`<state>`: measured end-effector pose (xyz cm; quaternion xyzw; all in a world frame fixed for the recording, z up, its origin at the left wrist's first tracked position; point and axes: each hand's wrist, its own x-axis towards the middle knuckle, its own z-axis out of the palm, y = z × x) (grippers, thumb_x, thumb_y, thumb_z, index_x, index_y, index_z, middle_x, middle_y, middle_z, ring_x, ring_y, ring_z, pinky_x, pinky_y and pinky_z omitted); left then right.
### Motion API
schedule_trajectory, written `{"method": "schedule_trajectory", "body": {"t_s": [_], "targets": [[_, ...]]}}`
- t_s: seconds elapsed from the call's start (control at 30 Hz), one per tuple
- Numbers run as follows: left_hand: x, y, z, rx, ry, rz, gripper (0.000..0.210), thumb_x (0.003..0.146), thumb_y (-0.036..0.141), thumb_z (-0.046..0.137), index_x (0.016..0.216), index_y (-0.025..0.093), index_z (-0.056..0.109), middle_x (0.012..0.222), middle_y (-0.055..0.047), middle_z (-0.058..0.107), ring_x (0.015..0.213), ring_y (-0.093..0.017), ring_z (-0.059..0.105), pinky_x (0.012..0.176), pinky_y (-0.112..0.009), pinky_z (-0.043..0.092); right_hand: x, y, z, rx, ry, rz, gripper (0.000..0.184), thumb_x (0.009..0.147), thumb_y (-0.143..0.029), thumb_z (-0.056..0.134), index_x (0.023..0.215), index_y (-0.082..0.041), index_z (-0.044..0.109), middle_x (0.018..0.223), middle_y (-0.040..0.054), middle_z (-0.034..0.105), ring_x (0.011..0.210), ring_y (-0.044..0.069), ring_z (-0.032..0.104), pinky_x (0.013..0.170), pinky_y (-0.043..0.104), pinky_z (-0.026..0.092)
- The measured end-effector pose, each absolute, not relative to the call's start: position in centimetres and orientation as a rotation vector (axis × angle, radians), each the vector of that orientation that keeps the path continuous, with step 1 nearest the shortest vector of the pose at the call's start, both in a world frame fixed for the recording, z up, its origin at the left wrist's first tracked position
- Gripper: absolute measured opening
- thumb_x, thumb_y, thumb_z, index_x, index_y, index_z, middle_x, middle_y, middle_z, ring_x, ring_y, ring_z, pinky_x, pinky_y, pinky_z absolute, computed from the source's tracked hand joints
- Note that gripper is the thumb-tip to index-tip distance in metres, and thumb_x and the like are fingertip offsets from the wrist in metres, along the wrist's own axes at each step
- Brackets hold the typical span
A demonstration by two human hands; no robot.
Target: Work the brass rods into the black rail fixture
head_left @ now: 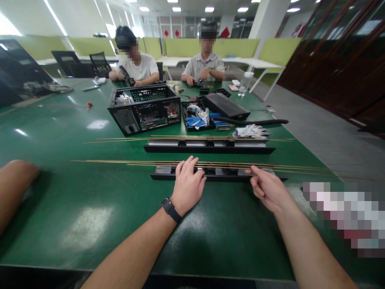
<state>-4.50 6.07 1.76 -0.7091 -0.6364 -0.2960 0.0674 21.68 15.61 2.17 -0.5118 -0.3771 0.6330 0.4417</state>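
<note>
My left hand, with a black watch on the wrist, lies across the near black rail and the thin brass-coloured rods along it. Its fingers stretch forward, slightly apart. Farther right, my right hand has its fingers curled in and its index fingertip at the same rods; it seems to pinch one, though the contact is partly hidden. The rods reach well past both rail ends. Behind lies a second black rail with similar rods along its top.
Beyond the rails stand an open black computer case, a tray holding blue-white gloves and a flat black box. More gloves lie right of it. Two people sit opposite. Another person's arm rests at left on the green table.
</note>
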Motion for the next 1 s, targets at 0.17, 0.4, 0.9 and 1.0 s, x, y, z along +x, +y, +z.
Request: {"method": "schedule_trajectory", "body": {"t_s": [0.17, 0.4, 0.9, 1.0], "targets": [[-4.47, 6.01, 1.85, -2.14, -1.921, -0.879, 0.013, 0.095, 0.027, 0.063, 0.099, 0.023, 0.075, 0.147, -0.012, 0.056, 0.146, -0.03, 0.043, 0.122, -0.054, 0.031, 22.01, 15.95, 2.21, -1.267, -0.826, 1.472, 0.023, 0.083, -0.037, 0.077, 0.083, -0.016, 0.067, 0.047, -0.0049, 0.051, 0.028, 0.004, 0.03, 0.026, 0.015, 0.021], [-4.46, 5.98, 1.85, -2.141, -1.918, -0.877, 0.013, 0.096, 0.027, 0.062, 0.1, 0.023, 0.074, 0.147, -0.012, 0.056, 0.147, -0.03, 0.043, 0.122, -0.055, 0.031, 21.72, 15.78, 2.11, -1.249, -0.909, 1.555, 0.029, 0.083, -0.042, 0.078, 0.089, -0.015, 0.069, 0.047, -0.004, 0.052, 0.028, 0.005, 0.03, 0.026, 0.016, 0.019], [-4.43, 5.99, 1.84, -2.137, -1.909, -0.884, 0.013, 0.095, 0.026, 0.062, 0.099, 0.023, 0.074, 0.147, -0.012, 0.056, 0.146, -0.031, 0.043, 0.121, -0.056, 0.033, 21.63, 15.72, 2.24, -1.262, -0.861, 1.492, 0.025, 0.084, -0.039, 0.077, 0.086, -0.016, 0.067, 0.047, -0.0046, 0.051, 0.028, 0.005, 0.03, 0.027, 0.016, 0.02], [-4.44, 5.98, 1.82, -2.138, -1.902, -0.894, 0.012, 0.094, 0.026, 0.063, 0.099, 0.023, 0.074, 0.147, -0.012, 0.056, 0.146, -0.031, 0.043, 0.12, -0.056, 0.033, 21.8, 15.82, 2.28, -1.254, -0.846, 1.458, 0.024, 0.082, -0.038, 0.078, 0.085, -0.017, 0.066, 0.047, -0.0052, 0.05, 0.029, 0.005, 0.03, 0.027, 0.016, 0.021]]}}
